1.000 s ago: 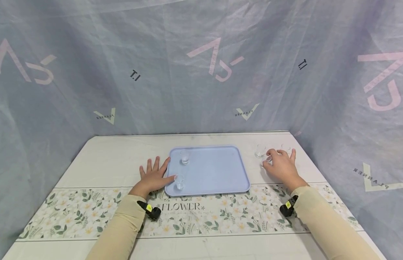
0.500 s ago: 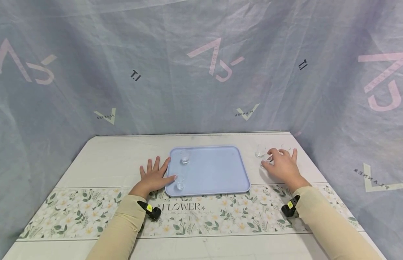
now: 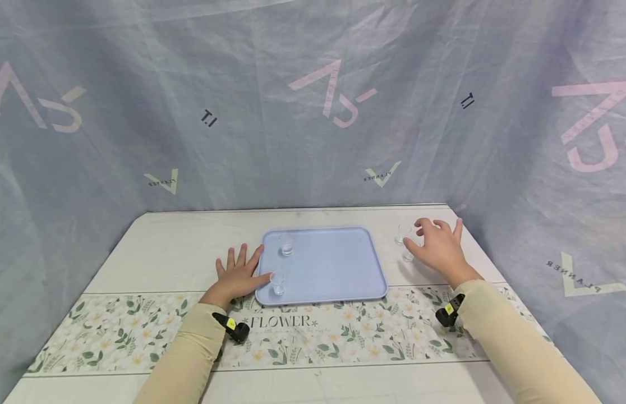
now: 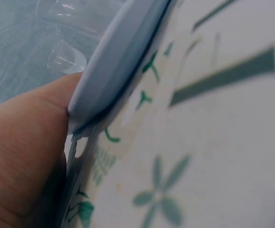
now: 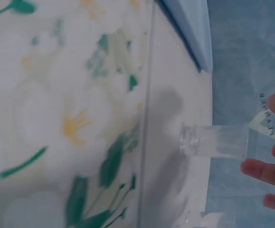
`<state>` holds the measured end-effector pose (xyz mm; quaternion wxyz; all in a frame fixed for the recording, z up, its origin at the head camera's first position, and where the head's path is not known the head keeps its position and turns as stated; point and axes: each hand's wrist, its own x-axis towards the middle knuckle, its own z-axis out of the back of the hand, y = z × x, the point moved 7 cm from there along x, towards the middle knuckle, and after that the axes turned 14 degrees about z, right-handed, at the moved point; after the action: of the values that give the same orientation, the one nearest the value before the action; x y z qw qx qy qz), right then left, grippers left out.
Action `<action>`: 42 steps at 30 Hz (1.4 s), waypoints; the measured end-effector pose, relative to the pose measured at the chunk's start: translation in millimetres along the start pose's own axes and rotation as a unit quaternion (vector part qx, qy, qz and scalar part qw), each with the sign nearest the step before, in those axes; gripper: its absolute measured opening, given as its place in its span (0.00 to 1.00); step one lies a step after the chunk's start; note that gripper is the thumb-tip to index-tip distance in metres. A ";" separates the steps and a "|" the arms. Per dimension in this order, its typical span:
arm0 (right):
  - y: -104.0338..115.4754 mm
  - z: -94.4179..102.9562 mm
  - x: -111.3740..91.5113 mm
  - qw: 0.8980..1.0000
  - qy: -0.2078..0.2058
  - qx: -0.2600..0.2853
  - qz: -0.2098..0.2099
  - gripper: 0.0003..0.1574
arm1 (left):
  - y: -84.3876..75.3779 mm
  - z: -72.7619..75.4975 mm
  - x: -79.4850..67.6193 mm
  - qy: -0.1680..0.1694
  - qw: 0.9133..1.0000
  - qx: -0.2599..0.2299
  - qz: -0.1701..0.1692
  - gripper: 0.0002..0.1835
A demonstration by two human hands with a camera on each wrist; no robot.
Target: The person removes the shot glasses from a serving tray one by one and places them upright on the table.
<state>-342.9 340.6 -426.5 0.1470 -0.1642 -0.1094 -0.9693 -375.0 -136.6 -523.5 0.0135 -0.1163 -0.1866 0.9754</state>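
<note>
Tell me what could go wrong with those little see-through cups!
The right hand is very near a clear cup, with another cup close behind it; a bump might knock both over.

The left hand has its thumb right by the front cup on the blue tray; if the hand slides, that cup could tip.

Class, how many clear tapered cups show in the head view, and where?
4 visible: far clear cup and near clear cup at left on the pale blue rectangular tray; third cup and fourth cup by the right hand, which may hide more.
</note>
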 end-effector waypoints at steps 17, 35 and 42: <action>65.2 -21.9 52.5 0.999 -0.001 0.011 0.041 0.34 | 2.9 -3.0 6.3 -0.002 1.000 -0.002 -0.003 0.56; 141.7 -79.6 82.2 0.989 0.026 0.133 0.066 0.36 | -5.4 4.3 -4.0 0.010 1.000 0.005 0.002 0.55; 167.5 -97.7 90.3 0.981 0.040 0.171 0.079 0.37 | -2.1 3.8 -4.2 0.006 1.000 -0.007 0.000 0.55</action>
<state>-398.6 136.4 -457.4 0.2529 -0.1061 -0.2546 -0.9273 -371.8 -136.3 -518.3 0.0144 -0.1225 -0.1931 0.9734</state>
